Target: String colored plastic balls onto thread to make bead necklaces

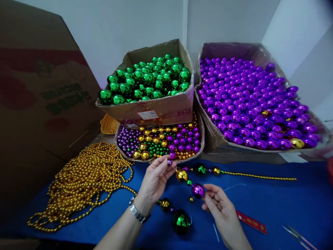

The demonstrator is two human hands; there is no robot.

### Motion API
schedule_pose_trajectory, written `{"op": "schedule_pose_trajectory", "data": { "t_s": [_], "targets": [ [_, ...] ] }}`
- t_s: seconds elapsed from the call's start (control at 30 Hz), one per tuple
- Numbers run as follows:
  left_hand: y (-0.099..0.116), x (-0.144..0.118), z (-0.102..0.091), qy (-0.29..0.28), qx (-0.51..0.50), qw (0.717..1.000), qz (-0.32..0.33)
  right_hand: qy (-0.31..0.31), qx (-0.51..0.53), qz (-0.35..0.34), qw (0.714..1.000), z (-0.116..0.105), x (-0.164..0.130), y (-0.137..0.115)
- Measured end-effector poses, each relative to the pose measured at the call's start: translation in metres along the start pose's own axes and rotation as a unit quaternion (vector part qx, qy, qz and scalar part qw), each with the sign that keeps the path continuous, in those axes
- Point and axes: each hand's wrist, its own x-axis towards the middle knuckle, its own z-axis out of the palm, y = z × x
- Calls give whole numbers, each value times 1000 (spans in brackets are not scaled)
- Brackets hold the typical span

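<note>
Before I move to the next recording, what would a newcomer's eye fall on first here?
Probably the shiny purple balls filling the large carton at the right rear, beside green balls in a smaller carton. A heap of gold bead strands stands out at left on the blue surface. At front center, the left fingers hold a small purple bead, the right fingers a larger purple ball.

Left hand (155, 177), right hand (219, 205): fingertip pinches
</note>
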Motion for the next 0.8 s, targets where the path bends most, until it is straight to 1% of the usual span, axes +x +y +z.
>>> {"op": "schedule_pose_trajectory", "data": {
  "t_s": [0.2,0.53,0.67,0.8],
  "targets": [
    [-3,1,-1,12,0,1000,-1,2,12,0,1000,0,0,0],
    [-5,0,-2,-21,-18,999,-21,-5,6,-5,1000,-1,-1,-1],
    [-7,0,-3,-33,-29,999,-18,-9,0,-4,1000,-2,-1,-2],
    [-7,0,-2,-32,-21,999,-16,1,-1,1,1000,-3,-2,0]
  ]
}}
